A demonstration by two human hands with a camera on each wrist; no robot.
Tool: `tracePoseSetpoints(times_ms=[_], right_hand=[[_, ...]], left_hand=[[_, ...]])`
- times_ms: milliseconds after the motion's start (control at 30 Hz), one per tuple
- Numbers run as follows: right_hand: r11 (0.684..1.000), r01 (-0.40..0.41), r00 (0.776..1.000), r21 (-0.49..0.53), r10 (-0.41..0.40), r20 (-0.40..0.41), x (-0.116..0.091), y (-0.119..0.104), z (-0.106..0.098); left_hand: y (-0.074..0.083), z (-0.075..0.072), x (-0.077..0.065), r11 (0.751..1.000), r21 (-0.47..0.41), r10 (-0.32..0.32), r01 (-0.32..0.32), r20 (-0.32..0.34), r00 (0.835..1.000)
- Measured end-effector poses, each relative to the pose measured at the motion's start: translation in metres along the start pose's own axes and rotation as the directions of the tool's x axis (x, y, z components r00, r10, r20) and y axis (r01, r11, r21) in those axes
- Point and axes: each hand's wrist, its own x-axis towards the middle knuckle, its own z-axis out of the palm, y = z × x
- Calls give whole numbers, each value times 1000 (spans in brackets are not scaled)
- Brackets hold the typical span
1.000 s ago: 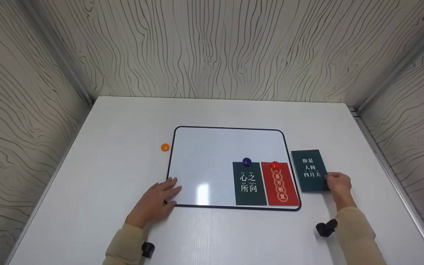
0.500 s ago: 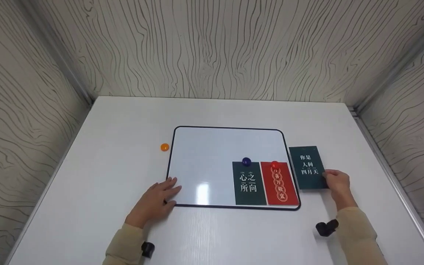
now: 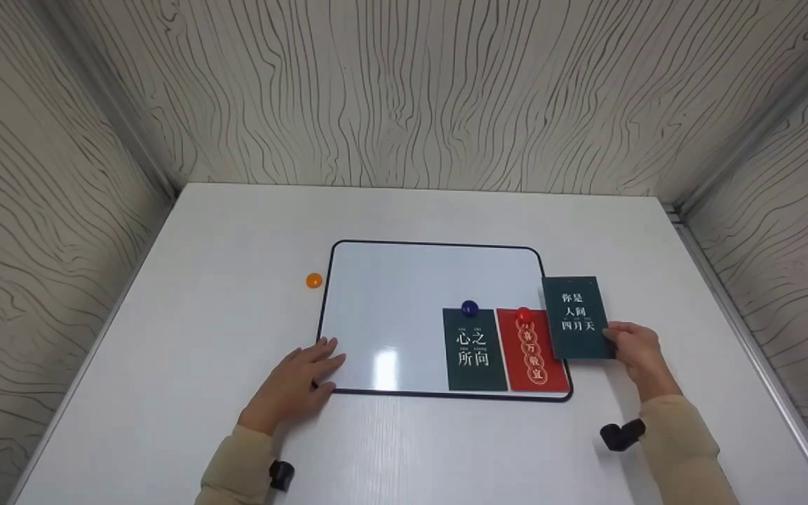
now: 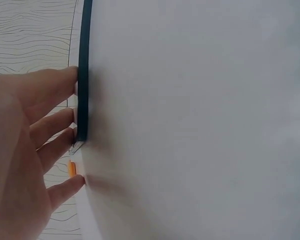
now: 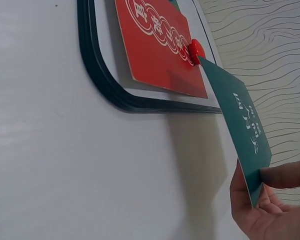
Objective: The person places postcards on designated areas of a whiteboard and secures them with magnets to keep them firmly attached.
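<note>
A dark green card (image 3: 576, 344) with white characters is pinched at its right edge by my right hand (image 3: 637, 351). In the right wrist view this card (image 5: 240, 120) is raised off the table, thumb on its printed face. Its left side overlaps the right frame of a whiteboard (image 3: 390, 294). My left hand (image 3: 295, 382) rests with extended fingers on the board's lower left corner. On the board lie another green card (image 3: 477, 375), topped by a purple round magnet (image 3: 470, 308), and a red card (image 3: 516, 351), topped by a red round magnet (image 3: 524, 315).
An orange round magnet (image 3: 314, 280) sits on the white table (image 3: 165, 337), just left of the board. Wood-patterned panels (image 3: 404, 91) stand behind the table and at both sides. The board's dark rim (image 5: 125, 102) is slightly raised.
My right hand has lifted the green card and carried it leftward and slightly away, from beside the board to over its right edge. My left hand has stayed put.
</note>
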Motion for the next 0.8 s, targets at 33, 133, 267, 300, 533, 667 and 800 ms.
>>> tracePoseSetpoints(times_ms=[33,133,267,300,533,667,800], right_hand=[[1000,2,1000,6,-2,17,-1,0,0],[1000,16,999,13,-16,50,-1,-1,1],[999,42,996,2,-43,77,-2,-3,2],[999,50,995,0,-49,83,-2,-3,3],[998,65,990,-15,-63,122,-6,-4,9],[996,84,988,-21,-80,133,-8,-5,14],[995,94,986,-17,-91,142,-9,-6,17]], left_hand=[[0,0,0,1000,2,3,-3,-5,1000],[0,0,0,1000,2,3,-3,-9,1000],[1,-1,0,1000,-4,-6,6,8,1000],[1,-1,0,1000,-5,-7,7,11,1000],[1,-1,0,1000,-4,-27,27,21,999],[1,0,0,1000,-3,-30,30,23,999],[0,0,0,1000,-9,-25,26,21,999]])
